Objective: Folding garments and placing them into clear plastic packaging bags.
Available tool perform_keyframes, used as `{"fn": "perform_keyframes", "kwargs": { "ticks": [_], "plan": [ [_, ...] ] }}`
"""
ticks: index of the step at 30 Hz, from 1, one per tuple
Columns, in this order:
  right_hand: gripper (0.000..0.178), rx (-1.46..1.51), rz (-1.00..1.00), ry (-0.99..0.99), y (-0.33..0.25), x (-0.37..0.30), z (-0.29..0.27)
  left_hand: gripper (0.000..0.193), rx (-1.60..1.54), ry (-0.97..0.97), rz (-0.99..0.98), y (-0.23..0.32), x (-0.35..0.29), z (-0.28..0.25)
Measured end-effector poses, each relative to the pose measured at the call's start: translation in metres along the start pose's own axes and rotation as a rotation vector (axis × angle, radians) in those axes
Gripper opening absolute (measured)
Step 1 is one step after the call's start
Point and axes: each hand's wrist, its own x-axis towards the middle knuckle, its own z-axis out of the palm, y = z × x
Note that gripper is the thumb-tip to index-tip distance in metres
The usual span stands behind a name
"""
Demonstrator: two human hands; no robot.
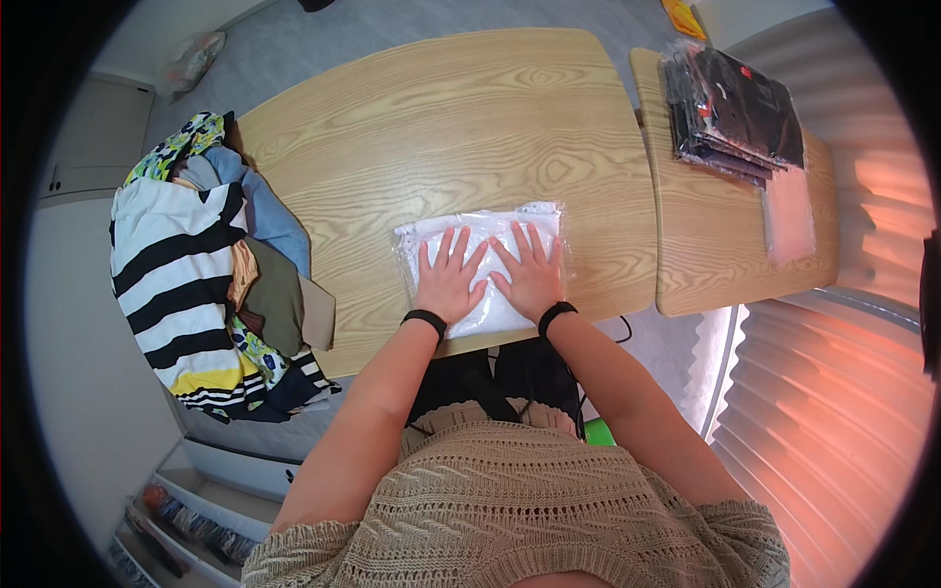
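A folded white garment in a clear plastic bag (487, 312) lies flat at the near edge of the wooden table. My left hand (449, 281) rests palm down on its left half, fingers stretched and spread. On the right half lies my right hand (530, 277), likewise flat with its fingers apart. The two thumbs point toward each other near the middle of the package. Clear film stands out past the garment along the far edge and sides. Each wrist wears a black band.
A heap of clothes (181, 265), with a striped garment on top, hangs over the left end of the wooden table (470, 118). On a second table (706, 225) at the right sit stacked bagged dark garments (740, 108). Open drawers (211, 490) stand at lower left.
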Motion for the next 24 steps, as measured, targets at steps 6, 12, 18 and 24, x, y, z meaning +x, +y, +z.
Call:
{"fn": "perform_keyframes", "kwargs": {
  "ticks": [6, 12, 18, 24],
  "plan": [
    [0.056, -0.029, -0.008, 0.046, -0.001, -0.002, 0.000, 0.064, 0.018, 0.024, 0.007, 0.001, -0.001, -0.001],
    [0.055, 0.178, 0.003, -0.033, 0.011, -0.004, -0.009, 0.060, -0.101, -0.051, 0.031, -0.007, -0.007, -0.009],
    [0.054, 0.546, 0.465, 0.090, 0.067, -0.029, -0.024, 0.032, -0.923, 0.417, -0.479, -0.059, -0.051, -0.040],
    [0.034, 1.128, 0.740, -0.010, 0.094, -0.037, 0.002, 0.029, -1.191, 0.022, -0.817, -0.072, -0.068, -0.012]
  ]
}}
